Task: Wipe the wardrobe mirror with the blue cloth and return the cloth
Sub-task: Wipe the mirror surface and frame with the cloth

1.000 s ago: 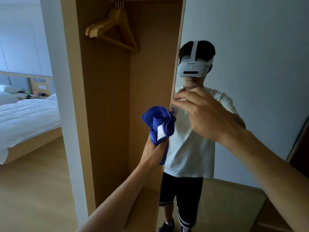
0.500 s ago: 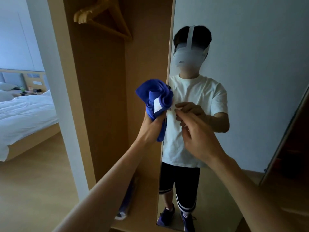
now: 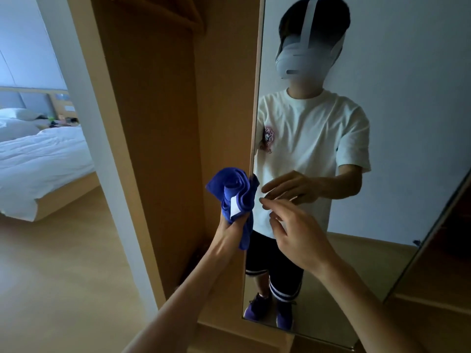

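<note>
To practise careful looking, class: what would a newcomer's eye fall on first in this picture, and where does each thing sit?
The bright blue cloth stands out, bunched in the left hand at centre, beside the mirror's left edge. Next comes the tall mirror on the right, showing the person's reflection in a white headset and T-shirt, with the right hand held open before it. At far left lies a white bed.
</note>
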`<action>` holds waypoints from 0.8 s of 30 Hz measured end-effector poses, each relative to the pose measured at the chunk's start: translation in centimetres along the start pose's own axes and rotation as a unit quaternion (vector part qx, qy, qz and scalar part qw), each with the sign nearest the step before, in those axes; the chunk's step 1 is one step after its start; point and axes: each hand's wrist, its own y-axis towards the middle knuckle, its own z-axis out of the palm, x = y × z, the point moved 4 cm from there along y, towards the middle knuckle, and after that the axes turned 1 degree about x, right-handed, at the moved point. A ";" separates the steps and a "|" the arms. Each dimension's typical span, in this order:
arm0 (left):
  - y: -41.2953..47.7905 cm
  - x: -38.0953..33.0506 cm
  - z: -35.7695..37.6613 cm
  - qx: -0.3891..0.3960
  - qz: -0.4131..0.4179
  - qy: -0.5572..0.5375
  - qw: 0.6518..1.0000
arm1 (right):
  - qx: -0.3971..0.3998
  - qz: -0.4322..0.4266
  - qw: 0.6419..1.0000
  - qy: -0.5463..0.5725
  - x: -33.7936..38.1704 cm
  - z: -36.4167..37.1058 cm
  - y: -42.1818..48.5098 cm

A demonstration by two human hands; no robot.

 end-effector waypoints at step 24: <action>-2.1 6.3 0.6 -0.040 -0.094 0.031 0.994 | 0.120 0.073 0.988 0.062 -4.0 5.8 -5.9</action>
